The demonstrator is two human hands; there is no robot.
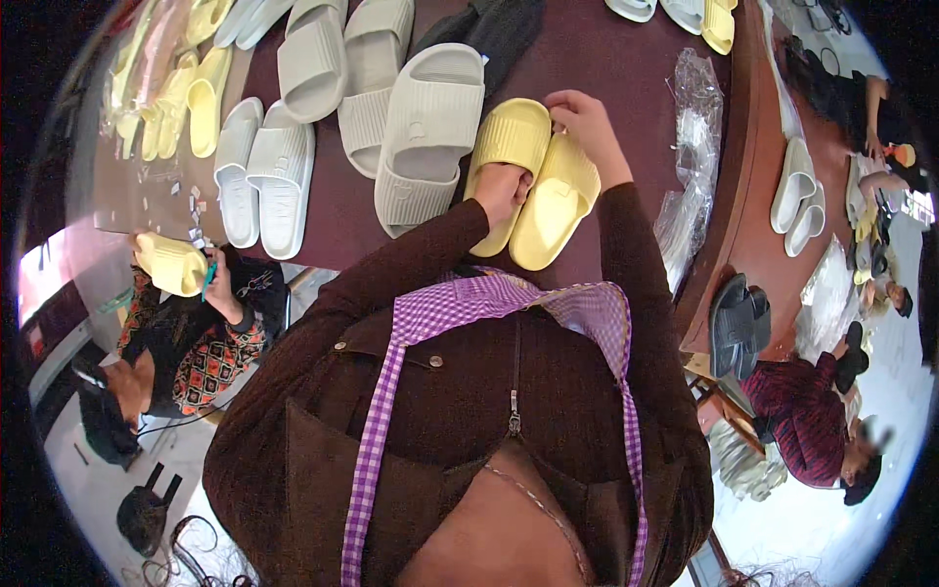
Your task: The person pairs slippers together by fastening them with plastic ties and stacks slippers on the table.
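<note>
A pair of pale yellow slide sandals lies side by side on the dark maroon tabletop in front of me, open heels toward me. My left hand (503, 192) is closed at the foot opening of the left yellow slide (514, 132), its fingertips partly hidden under the ribbed strap. At the far end of the right yellow slide (548, 220), my right hand (587, 132) has its fingers curled on the toe edge, covering part of the strap. Left of the pair lies a large grey slide (430, 137), close to my left sleeve.
More grey slides (313, 64), a white pair (281, 186) and yellow ones (205, 103) lie at the left. Crumpled clear plastic (690, 166) lies along the right edge. At left a co-worker (196, 342) holds a yellow slide (171, 264). Black slides (734, 323) rest on the right-hand table.
</note>
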